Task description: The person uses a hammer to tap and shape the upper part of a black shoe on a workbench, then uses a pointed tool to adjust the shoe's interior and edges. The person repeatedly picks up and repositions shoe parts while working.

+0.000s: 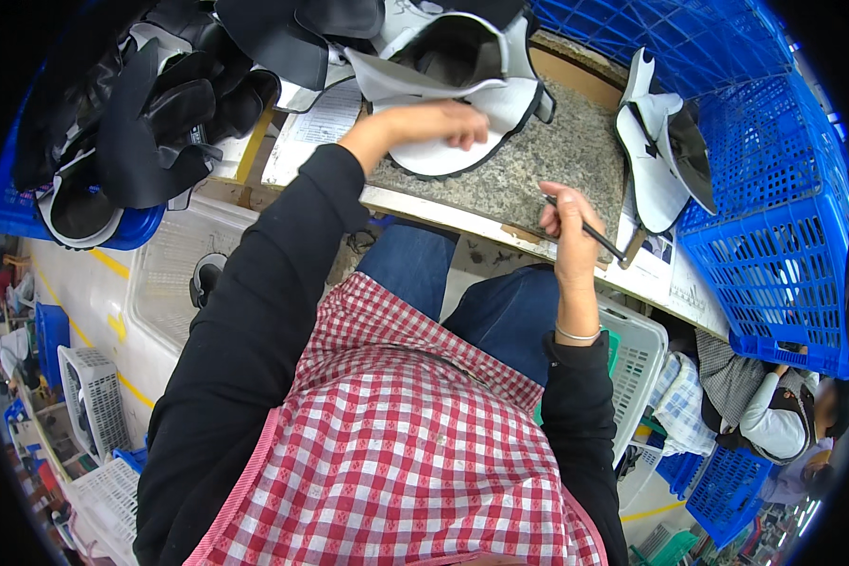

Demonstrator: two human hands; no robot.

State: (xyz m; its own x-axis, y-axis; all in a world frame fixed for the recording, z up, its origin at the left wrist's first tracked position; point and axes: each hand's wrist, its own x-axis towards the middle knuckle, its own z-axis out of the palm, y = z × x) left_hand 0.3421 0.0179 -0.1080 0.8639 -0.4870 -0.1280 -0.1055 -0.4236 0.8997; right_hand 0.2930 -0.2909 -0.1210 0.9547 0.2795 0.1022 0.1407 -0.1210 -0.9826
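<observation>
A white shoe upper (448,141) with dark lining and dark edging lies on the grey speckled work board (575,141). Over its white panel is my left hand (434,124), fingers bent downward and slightly blurred; whether they grip the panel I cannot tell. My right hand (572,224) is closed around a thin black pen-like tool (602,241) near the board's front right edge. The tool slants across the fingers, apart from the upper. To the right, another white upper (653,165) with dark lining leans by a blue crate.
Black and white uppers (165,123) heap up at the left, partly above a blue bin (146,226). A blue perforated crate (774,264) borders the table on the right. Printed paper (325,118) lies under the work. A pale crate (637,363) stands below the table, and another person (778,415) sits at lower right.
</observation>
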